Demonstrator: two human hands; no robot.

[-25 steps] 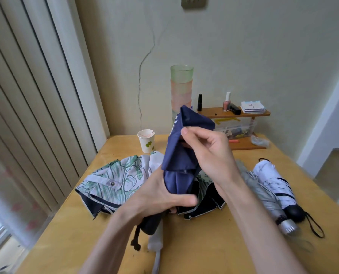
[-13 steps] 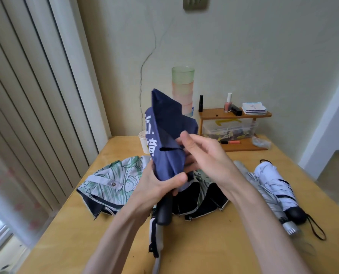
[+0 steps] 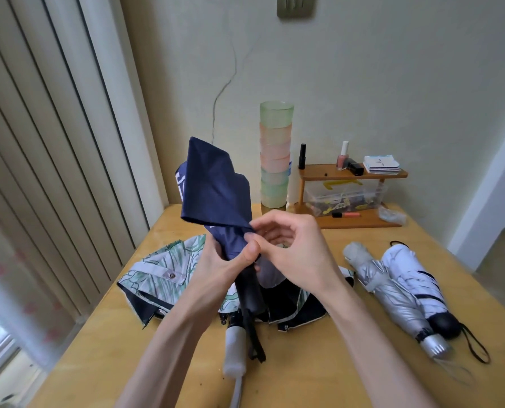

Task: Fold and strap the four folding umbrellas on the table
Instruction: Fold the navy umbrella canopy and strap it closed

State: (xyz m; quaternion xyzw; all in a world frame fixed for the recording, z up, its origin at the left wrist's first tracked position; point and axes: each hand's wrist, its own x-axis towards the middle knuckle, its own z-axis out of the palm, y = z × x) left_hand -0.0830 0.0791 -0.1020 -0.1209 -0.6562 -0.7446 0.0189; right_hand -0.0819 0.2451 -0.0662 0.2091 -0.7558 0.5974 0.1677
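I hold the dark blue umbrella (image 3: 216, 189) up over the table (image 3: 319, 363), near the middle of what I see. Its long side runs from the black handle low at 5 o'clock up to the loose cloth top at 11 o'clock, so it leans a little left. My left hand (image 3: 216, 269) is wrapped round its middle, thumb across the front. My right hand (image 3: 292, 251) pinches a bit of the blue cloth just beside that thumb, with the other fingers curled. A black strap (image 3: 254, 340) hangs down from the handle. Under my hands lies the green leafy umbrella (image 3: 163, 275), spread out and not folded, its white handle (image 3: 235, 348) pointing to 6 o'clock. At 3 o'clock two folded umbrellas lie side by side, touching: a silver umbrella (image 3: 392, 293) and a white umbrella (image 3: 413, 275). At 12 o'clock stands a tall stack of cups (image 3: 275, 160), with a small wooden shelf (image 3: 354, 175) just beside it at 1 o'clock. The table is yellow wood. Long blinds (image 3: 39, 142) hang at 9 o'clock.
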